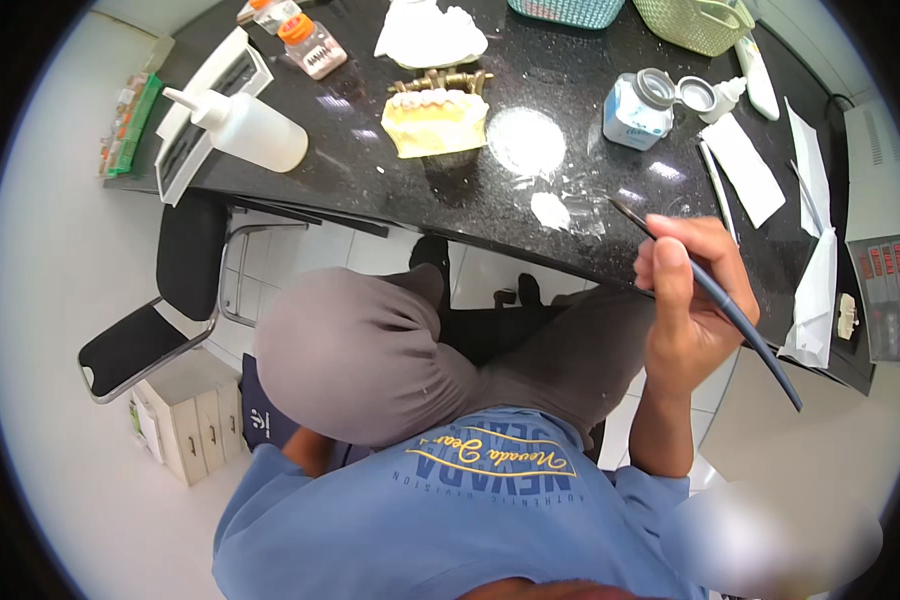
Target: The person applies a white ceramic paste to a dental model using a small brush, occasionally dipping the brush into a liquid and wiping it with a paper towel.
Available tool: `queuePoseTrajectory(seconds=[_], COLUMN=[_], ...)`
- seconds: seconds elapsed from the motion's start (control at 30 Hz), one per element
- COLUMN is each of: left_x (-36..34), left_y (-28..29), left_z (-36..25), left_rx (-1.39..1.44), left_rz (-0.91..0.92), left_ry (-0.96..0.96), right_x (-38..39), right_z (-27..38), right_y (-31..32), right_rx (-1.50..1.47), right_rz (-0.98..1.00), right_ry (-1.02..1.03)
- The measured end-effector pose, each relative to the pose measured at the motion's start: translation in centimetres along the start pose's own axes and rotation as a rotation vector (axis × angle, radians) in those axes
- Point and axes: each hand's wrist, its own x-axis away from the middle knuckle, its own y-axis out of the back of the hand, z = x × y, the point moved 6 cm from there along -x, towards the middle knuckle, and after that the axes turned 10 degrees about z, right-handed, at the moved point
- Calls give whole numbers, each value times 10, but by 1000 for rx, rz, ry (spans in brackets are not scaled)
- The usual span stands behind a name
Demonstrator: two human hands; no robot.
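Observation:
My right hand (695,290) is closed around the dark blue handle of a slim paintbrush (735,318). Its dark pointed tip is over the right part of the black table, right of a small white smear (550,211). Of my left arm (310,450) only a bit shows beside my thigh; the hand is hidden. Farther back stands a yellow and white dental cast (435,124) with a row of teeth, in front of a brass-coloured hinged frame (440,82). A bright round white patch (526,142) lies right of the cast; I cannot tell what it is.
An uncapped blue-labelled jar (638,118) stands at the back right, near white paper strips (745,170). At left are a white squeeze bottle (250,130) and an orange-capped bottle (313,47). Crumpled white tissue (430,35) and a green basket (695,25) are behind.

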Motion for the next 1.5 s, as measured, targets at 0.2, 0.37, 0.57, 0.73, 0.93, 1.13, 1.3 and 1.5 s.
queuePoseTrajectory(seconds=[0.2,0.37,0.57,0.73,0.93,1.13,1.3,1.5], left_x=[-21,-52,-29,-14,4,-22,-26,-49], left_y=[-2,2,-4,-2,-18,16,45,67], left_z=[-16,-24,-31,-38,6,-62,57,-3], left_rx=[20,42,117,132,618,73,13,-177], left_rz=[230,409,463,387,316,344,82,-133], left_ry=[3,-14,42,92,92,713,292,-292], right_x=[-51,-180,-294,-359,-281,-225,-217,-225], right_z=[41,76,36,-57,36,16,0,19], right_y=[5,-22,-109,-146,-142,-150,-163,-141], right_rx=[33,69,570,524,384,627,762,845], right_rz=[32,217,385,518,517,652,677,661], right_ry=[93,268,195,159,80,134,102,7])
